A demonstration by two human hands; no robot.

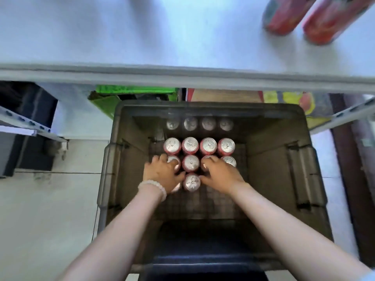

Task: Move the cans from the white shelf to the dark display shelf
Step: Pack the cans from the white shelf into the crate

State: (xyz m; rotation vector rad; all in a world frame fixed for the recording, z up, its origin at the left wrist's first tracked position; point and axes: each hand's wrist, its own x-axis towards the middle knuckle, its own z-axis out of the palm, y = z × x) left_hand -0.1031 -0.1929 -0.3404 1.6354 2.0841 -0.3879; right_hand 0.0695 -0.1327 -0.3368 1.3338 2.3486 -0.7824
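Several red cans with silver tops stand upright in rows at the bottom of a dark translucent crate (pixel 269 171). A back row of cans (pixel 190 145) is untouched. My left hand (pixel 162 172), with a pale bead bracelet on its wrist, grips a can (pixel 174 160) in the second row on the left. My right hand (pixel 220 172) grips another can (pixel 207 159) in the same row. Between my hands stand one can (pixel 190 163) and a nearer one (pixel 191 181). A further can (pixel 229 160) shows beside my right hand.
A white shelf (pixel 142 43) spans the top, its edge just beyond the crate, with two red cans (pixel 304 15) lying blurred at its right. Green and colourful cartons (pixel 113 98) sit below it. White floor tiles lie left; a dark frame (pixel 349 159) stands right.
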